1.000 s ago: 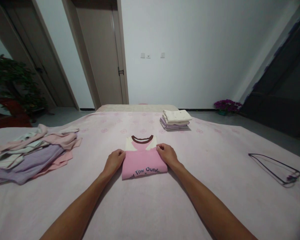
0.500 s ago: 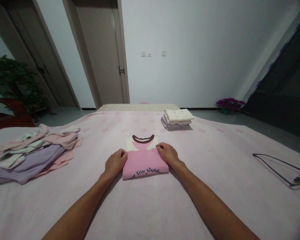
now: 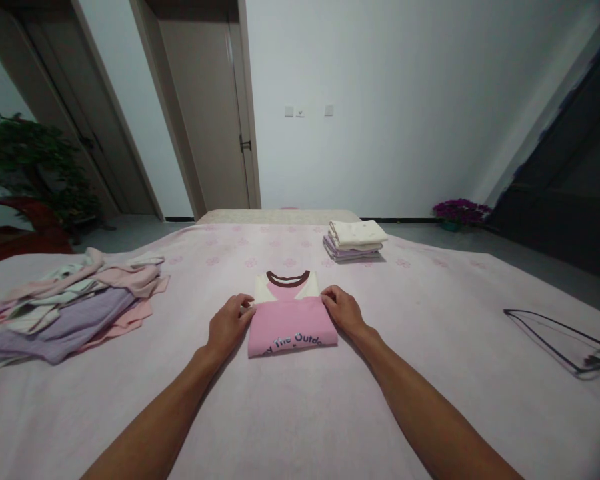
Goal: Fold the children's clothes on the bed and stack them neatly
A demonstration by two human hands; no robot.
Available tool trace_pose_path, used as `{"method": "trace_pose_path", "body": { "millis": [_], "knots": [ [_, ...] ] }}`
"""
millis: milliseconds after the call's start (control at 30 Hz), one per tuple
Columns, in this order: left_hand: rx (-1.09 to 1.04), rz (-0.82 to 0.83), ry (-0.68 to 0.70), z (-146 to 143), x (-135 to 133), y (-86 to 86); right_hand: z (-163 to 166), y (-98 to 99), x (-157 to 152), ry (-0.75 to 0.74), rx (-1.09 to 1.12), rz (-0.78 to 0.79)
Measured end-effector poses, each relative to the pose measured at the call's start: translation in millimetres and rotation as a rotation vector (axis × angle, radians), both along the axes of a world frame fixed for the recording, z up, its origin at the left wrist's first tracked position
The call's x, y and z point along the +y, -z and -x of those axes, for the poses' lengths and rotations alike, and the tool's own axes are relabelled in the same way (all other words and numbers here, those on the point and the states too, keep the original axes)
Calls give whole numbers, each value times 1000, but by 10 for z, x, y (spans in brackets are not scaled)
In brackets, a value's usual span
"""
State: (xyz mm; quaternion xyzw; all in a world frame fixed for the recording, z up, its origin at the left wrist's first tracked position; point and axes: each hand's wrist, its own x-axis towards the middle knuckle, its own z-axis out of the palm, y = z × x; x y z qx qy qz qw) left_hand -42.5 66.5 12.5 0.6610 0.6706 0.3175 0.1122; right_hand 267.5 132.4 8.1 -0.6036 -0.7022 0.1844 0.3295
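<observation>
A folded pink T-shirt (image 3: 290,320) lies in front of me, with cream shoulders, a dark brown collar and printed letters along its near fold. At its left edge is my left hand (image 3: 230,325), thumb and fingers apart with nothing between them. My right hand (image 3: 344,310) rests by the right edge, its fingers loosely curved and the tips at the cloth's border. Both forearms reach in from the bottom of the view.
A loose heap of clothes (image 3: 80,307) lies at left. Farther back stands a neat stack of folded clothes (image 3: 356,240). A black wire hanger (image 3: 560,340) is at right. All lie on a pink patterned cover (image 3: 300,413). A potted purple plant (image 3: 461,210) stands beyond.
Both hands have loosened from the top fold of the T-shirt. The right hand has drawn back to the right, and the left fingers have spread. The T-shirt stays folded.
</observation>
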Motion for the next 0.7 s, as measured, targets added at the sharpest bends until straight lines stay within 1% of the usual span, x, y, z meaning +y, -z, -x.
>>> {"method": "trace_pose_path", "body": {
  "millis": [100,167,200,267,333,433,533,633,700],
  "knots": [
    [30,-97,244,130,-98,9,-132,41,-42,-86,27,-59],
    [98,-109,388,219,-163,-1,-231,54,-98,-225,-17,-136],
    [140,-111,434,257,-189,-6,-277,55,-131,-305,-51,-181],
    [212,-117,493,317,-218,-10,-352,44,-190,-435,-121,-258],
    [249,-119,529,358,-212,-7,-399,20,-218,-511,-174,-296],
    [297,-108,584,412,-148,0,-426,-27,-191,-567,-233,-265],
    [371,-125,669,459,-59,-7,-435,-57,-122,-602,-305,-218],
    [400,-197,769,465,15,-40,-442,-64,-65,-651,-352,-249],
    [412,-224,804,440,51,-72,-441,-63,-38,-674,-351,-281]
  ]
}}
